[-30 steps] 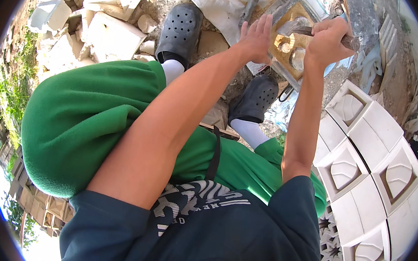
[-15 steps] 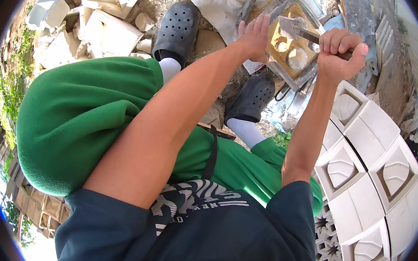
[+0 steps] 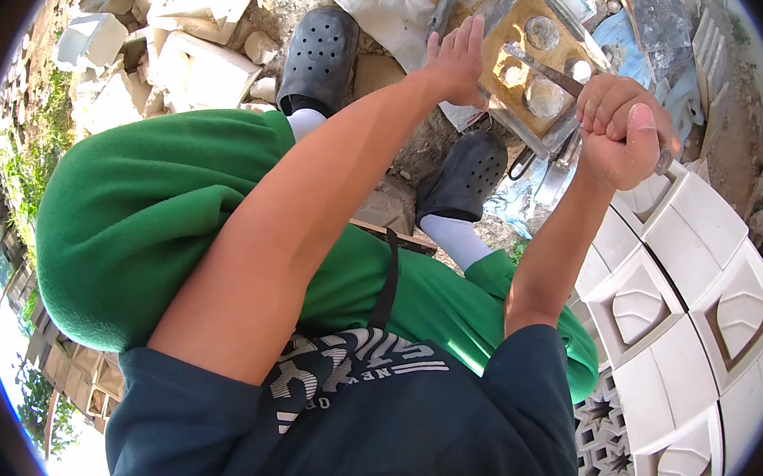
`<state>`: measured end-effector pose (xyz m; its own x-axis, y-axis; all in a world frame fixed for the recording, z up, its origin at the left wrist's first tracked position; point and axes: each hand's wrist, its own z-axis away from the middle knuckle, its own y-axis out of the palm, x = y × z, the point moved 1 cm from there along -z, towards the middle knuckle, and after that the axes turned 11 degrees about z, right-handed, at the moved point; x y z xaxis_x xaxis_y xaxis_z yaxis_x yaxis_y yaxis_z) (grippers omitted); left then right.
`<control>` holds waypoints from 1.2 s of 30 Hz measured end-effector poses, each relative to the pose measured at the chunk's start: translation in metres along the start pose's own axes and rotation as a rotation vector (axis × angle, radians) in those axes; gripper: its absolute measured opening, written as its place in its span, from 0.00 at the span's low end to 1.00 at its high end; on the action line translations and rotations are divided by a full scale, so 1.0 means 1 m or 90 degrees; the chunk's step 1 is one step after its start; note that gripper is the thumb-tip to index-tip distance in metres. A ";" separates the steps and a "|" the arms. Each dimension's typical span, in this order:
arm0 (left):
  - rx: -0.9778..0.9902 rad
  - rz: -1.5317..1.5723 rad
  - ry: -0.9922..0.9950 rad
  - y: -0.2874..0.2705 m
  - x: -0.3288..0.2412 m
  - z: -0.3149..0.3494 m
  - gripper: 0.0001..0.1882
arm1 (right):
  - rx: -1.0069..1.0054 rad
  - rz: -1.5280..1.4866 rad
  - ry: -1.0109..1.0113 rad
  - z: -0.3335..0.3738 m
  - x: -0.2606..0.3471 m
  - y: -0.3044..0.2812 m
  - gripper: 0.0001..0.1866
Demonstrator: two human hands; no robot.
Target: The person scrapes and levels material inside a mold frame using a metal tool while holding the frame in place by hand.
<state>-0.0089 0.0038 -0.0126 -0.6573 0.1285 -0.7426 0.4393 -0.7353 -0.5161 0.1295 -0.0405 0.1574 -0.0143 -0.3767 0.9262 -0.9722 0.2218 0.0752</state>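
Note:
My right hand [image 3: 623, 131] is closed around the handle of a small trowel [image 3: 548, 73]. The trowel's blade points up and left over a square mould [image 3: 503, 43], appearing nearly edge-on. Several round parts sit in the mould's yellowish inner face, with grey bars along its edges. At the mould's left side my left hand [image 3: 455, 66] holds nothing, its fingers stretched out and apart. Whether its palm touches the mould's edge is hard to tell. Behind the fingers, a dark grey bar-like tool [image 3: 443, 11] lies on white sacking [image 3: 375, 12].
Broken pale blocks [image 3: 194, 70] are piled at the left. White patterned blocks [image 3: 656, 354] stand stacked at the right. My feet, in dark clogs [image 3: 321, 57], are just this side of the mould. Blue plastic sheeting [image 3: 623, 47] and grey boards [image 3: 666, 32] lie beyond it.
My right hand has moved nearer and turned, drawing the trowel back. Its blade has gone from showing its flat face to nearly edge-on. My left hand has shifted slightly left.

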 end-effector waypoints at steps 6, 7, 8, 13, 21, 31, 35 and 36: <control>0.022 -0.028 -0.012 0.001 -0.002 -0.001 0.76 | 0.060 0.129 0.042 -0.008 -0.012 -0.004 0.16; 0.021 -0.031 -0.018 0.000 0.001 0.000 0.76 | 0.071 0.087 0.062 -0.008 -0.016 -0.004 0.16; 0.017 -0.043 -0.029 -0.001 0.004 0.000 0.76 | 0.056 0.067 0.071 -0.011 -0.018 -0.006 0.17; 0.007 -0.033 0.008 0.001 -0.003 -0.001 0.77 | 0.151 -0.020 0.010 -0.021 0.009 -0.022 0.17; 0.039 -0.022 -0.033 -0.004 -0.005 0.000 0.74 | -0.042 0.170 0.124 -0.008 -0.037 -0.010 0.17; 0.010 -0.040 -0.005 0.004 0.002 -0.006 0.77 | -0.229 0.109 0.167 -0.039 0.014 0.004 0.22; 0.023 -0.041 -0.023 -0.001 -0.002 0.000 0.75 | -0.172 0.088 0.216 -0.022 -0.053 -0.016 0.23; 0.036 -0.046 -0.043 -0.003 -0.002 0.000 0.74 | -0.161 0.116 0.191 -0.029 -0.045 -0.009 0.23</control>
<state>-0.0088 0.0059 -0.0094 -0.7265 0.1382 -0.6731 0.3554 -0.7628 -0.5402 0.1459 -0.0001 0.1259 -0.0754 -0.0419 0.9963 -0.8719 0.4875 -0.0455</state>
